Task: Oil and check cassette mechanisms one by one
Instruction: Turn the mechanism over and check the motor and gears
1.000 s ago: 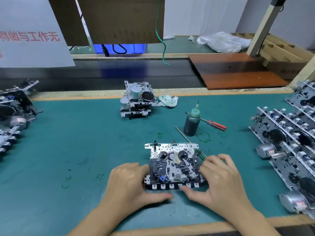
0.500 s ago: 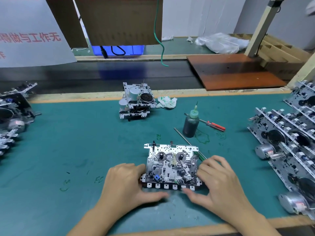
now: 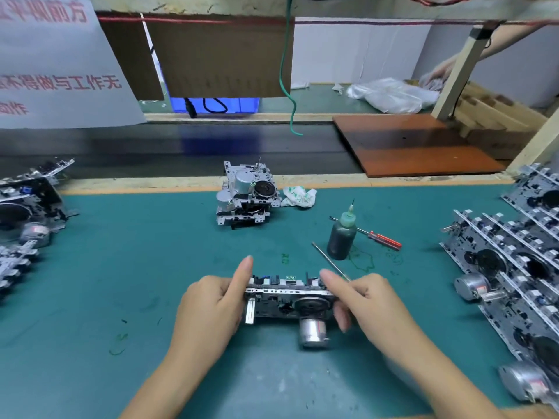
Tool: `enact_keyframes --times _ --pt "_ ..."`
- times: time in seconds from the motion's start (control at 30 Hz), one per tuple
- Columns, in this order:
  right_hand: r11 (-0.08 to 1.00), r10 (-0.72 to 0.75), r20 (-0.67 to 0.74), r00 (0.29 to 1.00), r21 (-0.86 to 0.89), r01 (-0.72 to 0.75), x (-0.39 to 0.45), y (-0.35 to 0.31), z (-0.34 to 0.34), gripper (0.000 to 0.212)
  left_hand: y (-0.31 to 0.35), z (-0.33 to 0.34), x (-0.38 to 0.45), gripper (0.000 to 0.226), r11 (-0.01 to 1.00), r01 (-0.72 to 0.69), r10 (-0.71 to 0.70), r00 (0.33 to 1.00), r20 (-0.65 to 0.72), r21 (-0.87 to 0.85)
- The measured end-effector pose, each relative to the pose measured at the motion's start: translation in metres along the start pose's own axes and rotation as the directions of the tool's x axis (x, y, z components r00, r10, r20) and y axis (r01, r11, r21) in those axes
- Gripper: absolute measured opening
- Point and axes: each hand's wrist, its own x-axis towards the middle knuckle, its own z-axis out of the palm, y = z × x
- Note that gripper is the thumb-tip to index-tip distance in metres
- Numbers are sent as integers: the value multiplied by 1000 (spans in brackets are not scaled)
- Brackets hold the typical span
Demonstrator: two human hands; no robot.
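A metal cassette mechanism (image 3: 290, 303) is tipped up on edge above the green mat, its underside with flywheel and silver motor (image 3: 313, 332) facing me. My left hand (image 3: 211, 309) grips its left end, index finger pointing up. My right hand (image 3: 366, 300) grips its right end and also has a thin green-handled tool between its fingers. A dark oil bottle (image 3: 341, 234) with a needle tip stands just behind, to the right.
A small stack of mechanisms (image 3: 246, 195) sits at the mat's far edge beside a crumpled cloth (image 3: 299, 196). A red screwdriver (image 3: 381, 237) lies behind the bottle. Rows of mechanisms (image 3: 514, 267) fill the right side, more mechanisms (image 3: 24, 213) the left. Another person's hand (image 3: 441, 71) is far right.
The mechanism lay flat, face up, with both hands at its front edge; now both hands have lifted and tipped it on edge, underside toward me. The camera has tilted up.
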Motion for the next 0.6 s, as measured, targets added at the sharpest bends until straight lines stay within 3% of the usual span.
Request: enact_keyframes --times 0.13,0.23,0.3,0.37,0.43,0.53,0.6 --pt "999 3 -16 1000 -45 -4 -3 0 2 70 -5 0 -2 74 1000 25 -25 999 34 4" --pt "961 -46 -63 997 -274 27 -4 1 -2 74 -9 -7 -1 82 961 0 21 997 -76 276" --pt "934 -104 -97 990 -352 63 -4 6 -8 64 -11 -14 5 73 957 -55 95 987 -130 284" --pt "971 -129 -42 991 -208 118 -4 8 -10 43 -9 -18 9 52 974 -197 202 979 -32 109" --pt "983 -158 42 987 -90 161 -4 9 -1 41 -4 -16 11 35 943 -333 334 937 104 -26" --pt "980 -199 -3 980 16 199 1 9 10 35 7 -5 16 33 887 -450 460 844 276 -101" --pt "982 -176 -9 984 72 176 3 8 11 33 12 4 19 31 888 -447 458 830 320 -110"
